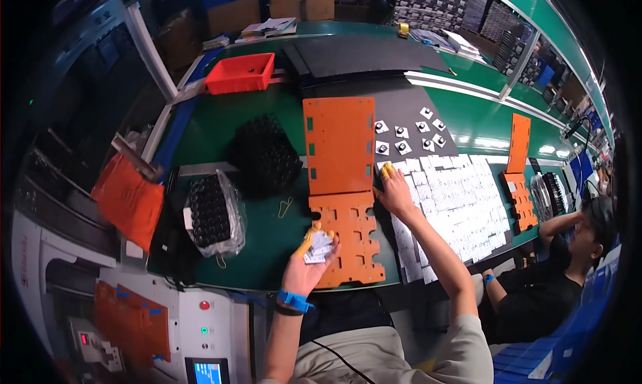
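My left hand [313, 251], palm up, holds several small white boards [318, 246] with dark marks over the near half of an orange fixture. That fixture lies unfolded, its slotted base [351, 247] near me and its flat lid [340, 143] beyond. My right hand [396, 191] reaches past the lid's right side to the far left corner of a broad layer of white boards [461, 210]. Its fingertips, in yellow finger cots, are drawn together there; whatever is between them is hidden. Several white squares with black round parts [401, 132] lie just beyond.
To the left are a bagged tray of black parts [212, 213], a black heap [266, 153] and a red bin [241, 73]. A rubber band [285, 207] lies beside the fixture. At right, a person [568, 270] sits near another orange fixture [520, 200].
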{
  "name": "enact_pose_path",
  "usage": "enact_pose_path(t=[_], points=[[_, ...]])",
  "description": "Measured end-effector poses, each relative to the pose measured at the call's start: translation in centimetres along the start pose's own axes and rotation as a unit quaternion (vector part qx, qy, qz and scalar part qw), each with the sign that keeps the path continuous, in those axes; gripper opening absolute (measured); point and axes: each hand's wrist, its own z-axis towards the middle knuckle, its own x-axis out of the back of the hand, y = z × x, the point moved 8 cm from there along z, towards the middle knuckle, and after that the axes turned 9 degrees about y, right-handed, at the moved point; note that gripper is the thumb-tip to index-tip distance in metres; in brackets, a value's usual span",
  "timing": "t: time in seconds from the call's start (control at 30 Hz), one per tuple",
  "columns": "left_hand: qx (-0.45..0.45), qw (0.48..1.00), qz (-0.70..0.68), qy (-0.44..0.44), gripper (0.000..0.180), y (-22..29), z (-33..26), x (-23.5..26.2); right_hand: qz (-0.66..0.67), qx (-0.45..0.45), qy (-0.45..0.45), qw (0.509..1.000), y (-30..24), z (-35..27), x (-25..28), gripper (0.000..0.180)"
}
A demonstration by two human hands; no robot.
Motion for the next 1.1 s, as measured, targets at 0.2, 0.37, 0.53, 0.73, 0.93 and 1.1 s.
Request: enact_pose_path(t=[0.2,0.37,0.53,0.73,0.93,1.1], points=[[-0.009,1.0,-0.01,0.009,0.04,-0.9,-1.2,-0.1,0.078,-0.041,0.056,0.995,-0.5,0.2,0.3,0.051],[0.033,0.998,-0.048,0.025,0.041,-2.4,-0.6,0.3,0.002,-0.022,0.148,0.989,0.7,0.5,0.1,0.046],[0.038,0.996,-0.081,0.031,0.041,-1.9,-0.7,0.9,0.023,-0.034,0.1,0.994,-0.4,1.8,-0.1,0.026],[0.066,0.987,-0.138,0.04,0.041,-2.3,-0.7,0.8,0.025,-0.077,0.113,0.99,0.6,3.3,1.2,0.022],[-0.002,0.998,-0.044,0.035,0.014,-1.0,-1.2,1.0,0.229,-0.15,0.362,0.891,-1.3,0.3,12.4,0.021],[-0.119,0.987,0.104,0.018,0.021,0.7,-1.7,1.0,0.277,0.138,0.325,0.894,-17.3,-6.9,19.4,0.028]])
